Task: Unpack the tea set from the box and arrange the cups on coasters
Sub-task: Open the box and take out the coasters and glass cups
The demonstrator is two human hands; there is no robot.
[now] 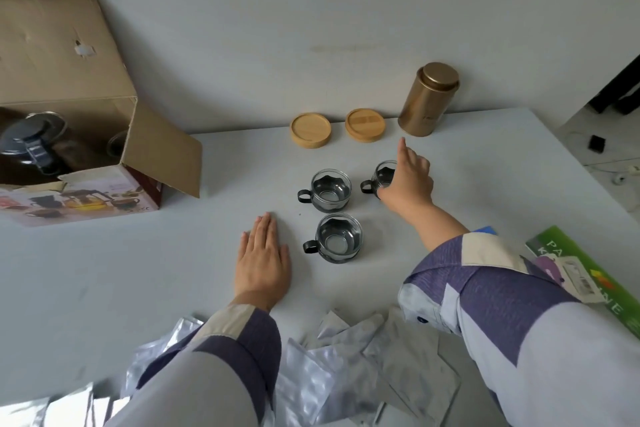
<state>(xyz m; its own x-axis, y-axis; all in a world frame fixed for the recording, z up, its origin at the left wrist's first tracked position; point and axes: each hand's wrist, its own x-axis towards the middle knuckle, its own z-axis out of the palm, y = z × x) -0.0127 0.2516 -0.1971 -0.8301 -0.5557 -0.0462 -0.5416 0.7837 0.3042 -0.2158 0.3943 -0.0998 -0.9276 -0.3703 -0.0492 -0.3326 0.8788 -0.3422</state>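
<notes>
The left hand (262, 257) lies flat on the desk (502, 163), palm down, fingers straight and together, holding nothing. The left forearm runs up from the lower edge of the view.

The right hand (408, 180) reaches forward over the far-right cup (382, 178), index finger extended toward the back of the desk, the other fingers loosely curled. Whether it touches the cup cannot be told; it covers the cup's right side. The right arm stretches diagonally from the lower right.

Three glass cups with dark holders and handles stand on the bare desk: the far-right cup, a middle cup (329, 190) and a near cup (337, 237). Two wooden coasters (311, 130) (365, 125) lie behind them, unoccupied, beside a gold tin (427, 99).

The box (104, 149) stands open at the left, holding a dark-lidded teapot (33, 144). Silver wrappers (346, 367) lie at the near edge.
</notes>
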